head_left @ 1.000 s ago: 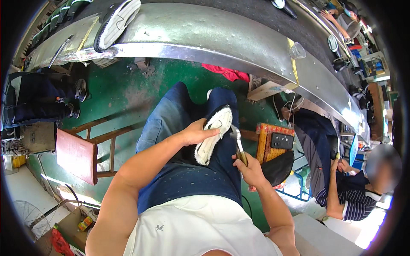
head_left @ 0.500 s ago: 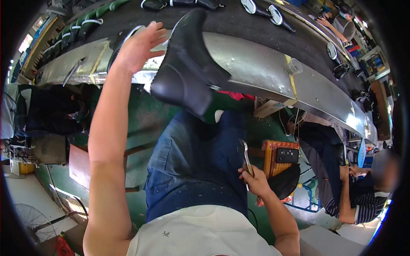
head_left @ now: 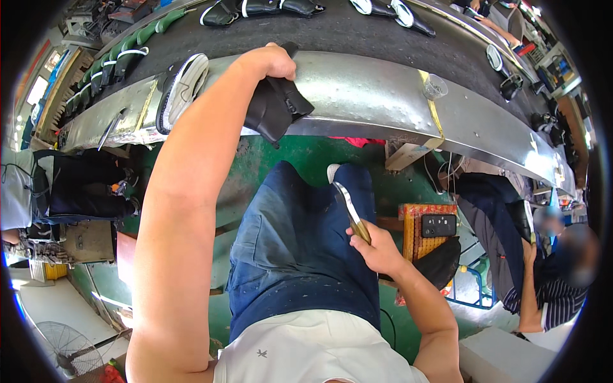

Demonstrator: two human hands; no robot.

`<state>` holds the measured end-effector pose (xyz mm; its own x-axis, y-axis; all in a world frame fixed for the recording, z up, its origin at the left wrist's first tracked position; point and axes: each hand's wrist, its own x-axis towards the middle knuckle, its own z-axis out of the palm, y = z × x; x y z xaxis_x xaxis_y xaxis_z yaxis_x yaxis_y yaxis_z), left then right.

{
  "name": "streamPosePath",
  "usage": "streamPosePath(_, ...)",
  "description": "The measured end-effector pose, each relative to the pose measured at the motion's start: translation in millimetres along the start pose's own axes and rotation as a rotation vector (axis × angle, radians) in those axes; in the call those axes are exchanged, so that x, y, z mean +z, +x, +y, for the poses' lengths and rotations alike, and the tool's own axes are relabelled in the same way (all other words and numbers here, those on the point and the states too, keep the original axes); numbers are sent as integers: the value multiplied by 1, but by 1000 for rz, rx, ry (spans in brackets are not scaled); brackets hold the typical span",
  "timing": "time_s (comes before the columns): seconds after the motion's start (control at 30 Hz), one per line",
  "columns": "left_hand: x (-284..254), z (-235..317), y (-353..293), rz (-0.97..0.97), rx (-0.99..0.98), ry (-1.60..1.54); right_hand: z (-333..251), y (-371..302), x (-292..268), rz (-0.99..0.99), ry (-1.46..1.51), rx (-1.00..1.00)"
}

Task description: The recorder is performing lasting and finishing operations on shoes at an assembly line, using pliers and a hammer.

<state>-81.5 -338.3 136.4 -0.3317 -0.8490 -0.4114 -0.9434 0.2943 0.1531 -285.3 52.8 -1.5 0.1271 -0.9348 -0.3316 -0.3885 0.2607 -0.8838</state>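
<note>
My left hand (head_left: pixel 276 62) is closed around a black boot (head_left: pixel 265 110) at the bench's near edge. Part of the boot is hidden behind the hand and forearm. To the left of that arm, a dark-edged shoe piece with a white face (head_left: pixel 184 92) leans on the metal edge. My right hand (head_left: pixel 377 247), low over my right thigh, grips a metal hand tool with a hooked end (head_left: pixel 349 207) and a brownish handle; the tool points up and away from me.
Beyond the metal bench edge (head_left: pixel 357 89), a dark surface (head_left: pixel 319 33) bears rows of black and green shoe parts. A clear cup (head_left: pixel 435 86) stands on the edge. To my right are a woven seat (head_left: pixel 414 246) with a phone (head_left: pixel 439 225) and a seated person (head_left: pixel 555 281). Another person (head_left: pixel 70 185) is at left.
My left hand was open beside the boot and is now closed on it. The boot has turned and sits farther from me. The right hand has shifted slightly up and left with the tool.
</note>
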Motion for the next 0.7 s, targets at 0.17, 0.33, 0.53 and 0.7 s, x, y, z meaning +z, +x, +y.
streamPosePath(0.17, 15, 4, -5, 385, -215, -153, -19, 32, -9, 45, 25, -149)
streamPosePath(0.33, 14, -53, 0, 288, -202, -847, -60, 76, -11, 59, -43, -277)
streamPosePath(0.53, 8, -59, -6, 247, -198, -963, -108, 127, -6, 93, -58, -409)
streamPosePath(0.7, 11, -61, -8, 224, -159, -987, -132, 154, -10, 49, -76, -218)
